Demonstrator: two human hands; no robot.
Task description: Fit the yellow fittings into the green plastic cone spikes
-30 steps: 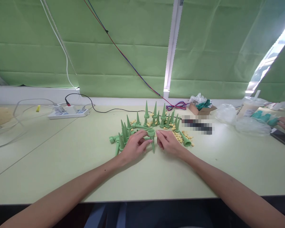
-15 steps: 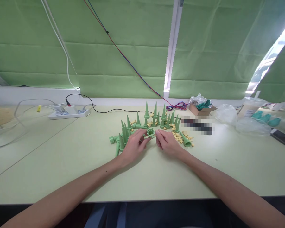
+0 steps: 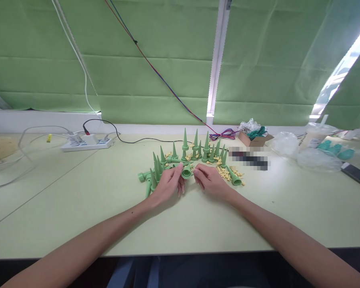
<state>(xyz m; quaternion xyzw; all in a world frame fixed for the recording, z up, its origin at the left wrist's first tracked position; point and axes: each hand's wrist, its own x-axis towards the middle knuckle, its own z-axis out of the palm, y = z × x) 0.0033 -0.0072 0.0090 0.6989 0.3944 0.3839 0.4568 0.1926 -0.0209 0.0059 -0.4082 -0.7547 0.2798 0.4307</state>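
My left hand (image 3: pixel 168 185) pinches a green cone-shaped spike (image 3: pixel 186 172) near its wide round end, which faces me. Close to the right of that spike, my right hand (image 3: pixel 209 181) has its fingertips pinched together; whether they hold anything is too small to see. Behind both hands stand several upright green spikes (image 3: pixel 198 149), with more lying on their sides at the left (image 3: pixel 150 178) and one at the right (image 3: pixel 235 178). Small yellow pieces (image 3: pixel 225 172) are scattered among them on the pale green table (image 3: pixel 78 200).
A white power strip (image 3: pixel 85 143) with cables lies at the back left. At the right are a small cardboard box (image 3: pixel 253 137), clear plastic bags (image 3: pixel 313 158), a lidded drink cup (image 3: pixel 316 134) and a dark phone (image 3: pixel 357 174). Green blinds hang behind.
The spike in my left hand has turned from point-down to its open end facing me and has moved left. Another person's hand at the far right edge has gone out of view.
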